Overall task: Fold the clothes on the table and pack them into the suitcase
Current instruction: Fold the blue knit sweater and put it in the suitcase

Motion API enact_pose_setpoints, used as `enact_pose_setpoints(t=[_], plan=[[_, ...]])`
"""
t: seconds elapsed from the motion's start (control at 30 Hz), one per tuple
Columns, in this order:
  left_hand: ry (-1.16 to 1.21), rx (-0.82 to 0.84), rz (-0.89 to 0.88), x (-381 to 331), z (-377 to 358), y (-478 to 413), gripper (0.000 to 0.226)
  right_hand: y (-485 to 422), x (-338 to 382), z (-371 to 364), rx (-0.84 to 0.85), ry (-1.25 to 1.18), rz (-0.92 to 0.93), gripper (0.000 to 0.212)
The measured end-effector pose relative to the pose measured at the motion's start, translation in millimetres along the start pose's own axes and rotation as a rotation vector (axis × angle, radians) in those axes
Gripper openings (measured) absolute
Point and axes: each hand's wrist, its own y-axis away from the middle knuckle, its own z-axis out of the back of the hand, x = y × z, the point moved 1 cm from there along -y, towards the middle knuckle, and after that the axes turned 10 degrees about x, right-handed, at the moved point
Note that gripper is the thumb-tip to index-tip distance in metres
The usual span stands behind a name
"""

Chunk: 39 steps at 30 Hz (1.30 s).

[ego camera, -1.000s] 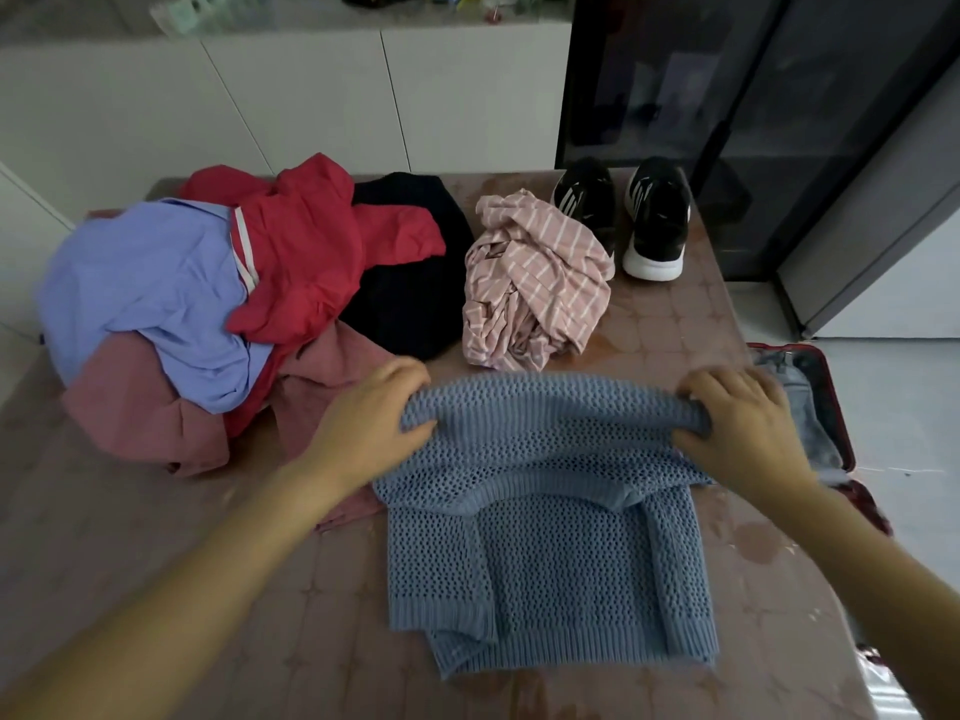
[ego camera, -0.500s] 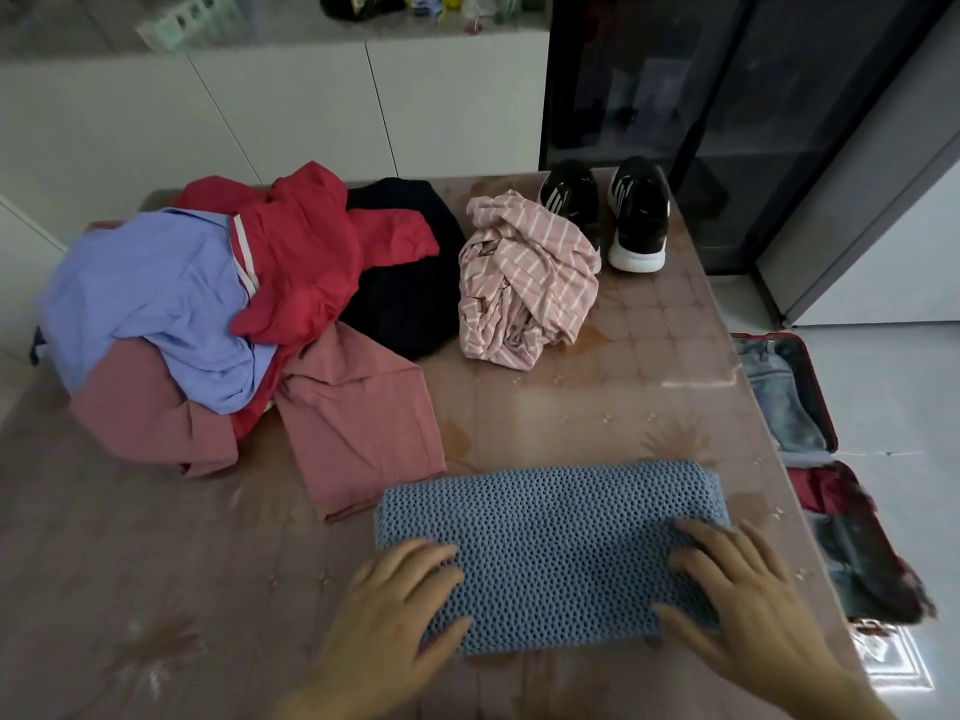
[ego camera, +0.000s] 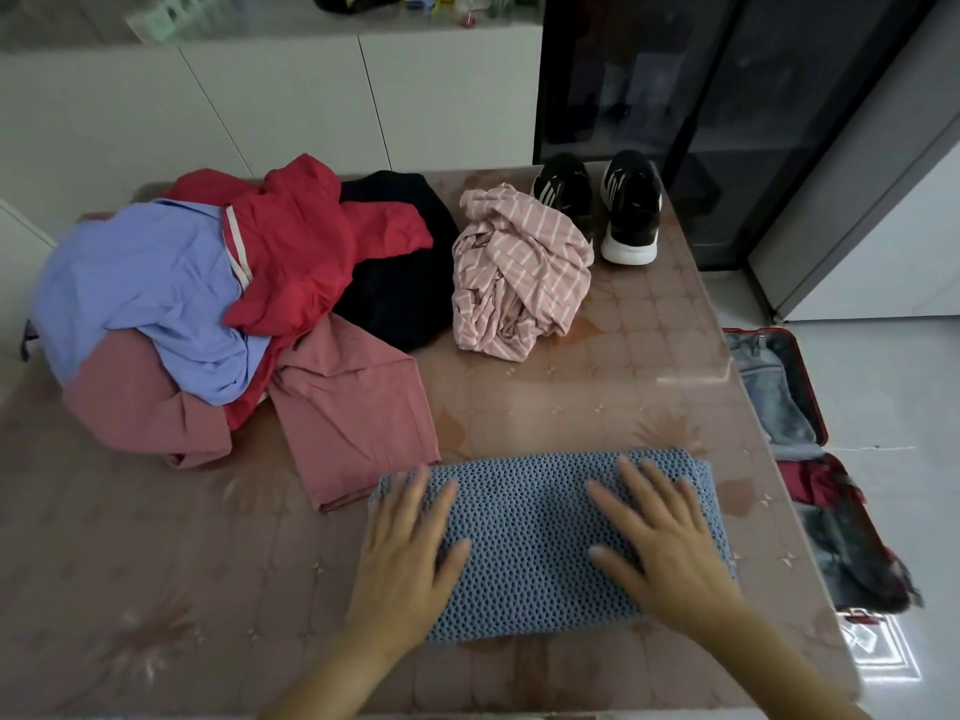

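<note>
A blue knit sweater (ego camera: 524, 532) lies folded into a rectangle at the near middle of the table (ego camera: 623, 366). My left hand (ego camera: 410, 558) rests flat on its left part, fingers spread. My right hand (ego camera: 660, 543) lies flat on its right part, fingers spread too. Neither hand grips the cloth. On the floor to the right of the table an open red suitcase (ego camera: 810, 387) holds jeans and dark clothes. Unfolded clothes sit further back: a pink striped garment (ego camera: 514, 272), a black one (ego camera: 400, 283), a red one (ego camera: 301, 252), a light blue one (ego camera: 145, 283) and a dusty pink one (ego camera: 353, 413).
A pair of black sneakers (ego camera: 628, 210) with white soles stands at the table's far right corner. White cabinets run along the back wall and a dark glass-fronted cabinet (ego camera: 675, 80) stands behind the shoes. The table's right edge borders the suitcase.
The sweater's top half was folded down toward me, leaving a compact rectangle. Both hands let go of the fabric and now lie flat on it, having slid further onto it.
</note>
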Motion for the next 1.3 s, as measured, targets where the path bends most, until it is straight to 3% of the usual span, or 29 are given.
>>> enact_pose_setpoints(t=[0.1,0.17,0.23,0.33,0.4,0.5,0.57,0.67,0.8,0.87,0.93,1.03,1.1,1.17,1.23,1.3], plan=[[0.472,-0.15,0.275,13,5,6,0.064,5,-30,9,-0.113,-0.262,-0.299,0.06],[0.757,-0.152,0.405,17,8,7,0.061,8,-41,8,-0.075,-0.358,-0.433,0.061],[0.888,-0.09,0.5,15,12,5,0.062,11,-39,5,-0.093,-0.273,-0.385,0.056],[1.164,0.02,0.627,7,15,-2,0.027,11,-17,4,-0.147,-0.147,-0.193,0.054],[1.252,0.089,0.639,1,20,-7,0.025,10,4,6,-0.158,-0.184,-0.134,0.052],[1.079,0.028,0.519,-12,32,-11,0.026,8,34,14,-0.106,-0.329,-0.055,0.047],[0.929,0.009,0.417,-29,40,-9,0.029,8,51,24,0.006,-0.579,-0.016,0.048],[0.888,0.071,0.219,-70,52,-4,0.059,6,71,43,0.199,-1.107,0.017,0.069],[0.887,0.245,-0.049,-131,50,1,0.097,7,56,62,0.145,-1.415,-0.032,0.086],[0.91,0.324,-0.123,-152,42,-3,0.104,7,32,66,0.101,-1.371,-0.158,0.088],[0.907,0.376,-0.151,-165,35,-11,0.104,7,7,64,0.078,-1.144,-0.276,0.066],[0.688,0.15,-0.195,-172,28,-22,0.078,9,-26,51,0.058,-0.823,-0.369,0.034],[0.355,0.01,-0.216,-164,13,-32,0.056,10,-40,41,0.103,-0.63,-0.44,0.037],[0.096,0.124,-0.166,-160,-7,-40,0.056,13,-50,31,0.131,-0.496,-0.538,0.057],[-0.009,0.247,-0.129,-164,-25,-45,0.055,17,-55,25,0.065,-0.575,-0.549,0.075],[-0.032,0.243,-0.12,-171,-35,-48,0.056,21,-53,27,-0.043,-0.721,-0.486,0.077]])
